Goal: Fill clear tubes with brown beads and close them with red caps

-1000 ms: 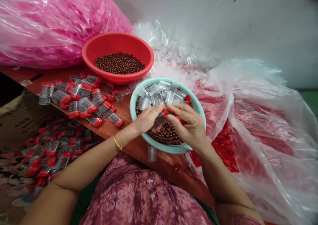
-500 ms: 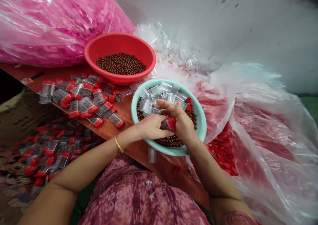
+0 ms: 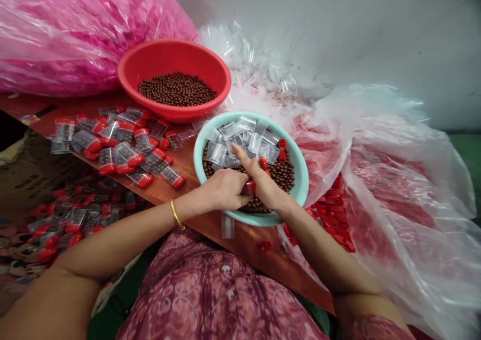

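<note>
Over the front of a light-blue basin [image 3: 302, 182], my left hand [image 3: 227, 190] is closed around a small clear container with a red cap [image 3: 249, 187]; the hand hides most of the container. My right hand [image 3: 266, 186] is against the capped end, its visible fingers stretched out toward the far left. Just beyond it another red cap [image 3: 263, 163] shows, partly hidden by the hand. In the basin lie brown beads [image 3: 282, 175], several empty clear containers [image 3: 246, 124] and a red two-lobed cap [image 3: 282, 150].
Filled red-capped containers [image 3: 126, 154] lie on the red tabletop [image 3: 191, 172], with more heaped below [image 3: 80, 217]. A red basin [image 3: 221, 82] holds brown beads. A pink-filled bag [image 3: 90, 29] stands behind. Plastic bags of red parts [image 3: 406, 180] occupy the right.
My hands have shifted slightly left and down in view, along with the whole scene. My right hand has turned and straightened over the container's capped end, and another red cap now shows beyond it.
</note>
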